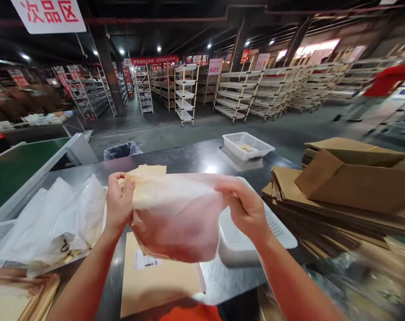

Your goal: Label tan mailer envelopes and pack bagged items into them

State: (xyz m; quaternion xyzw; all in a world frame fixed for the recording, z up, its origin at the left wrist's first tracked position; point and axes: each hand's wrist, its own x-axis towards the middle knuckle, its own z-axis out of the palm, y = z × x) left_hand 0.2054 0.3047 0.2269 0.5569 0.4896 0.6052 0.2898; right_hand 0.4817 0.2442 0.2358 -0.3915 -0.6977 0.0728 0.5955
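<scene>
Both my hands hold up a translucent plastic bag [177,216] with something pink inside, above a metal table [192,160]. My left hand [118,203] pinches the bag's upper left edge, fingers closed. My right hand [244,207] grips its upper right edge, fingers closed too. Under the bag lies a brown padded envelope [155,285] with a white label [145,260]. Another brown envelope [147,170] shows just behind the bag.
White plastic bags [55,223] are heaped at the left. An upturned white basket [255,236] sits at the right, another basket [247,145] farther back. Flat cardboard and an open box [349,178] are stacked at the right. A bin [122,150], shelving and a person in red [386,84] stand beyond.
</scene>
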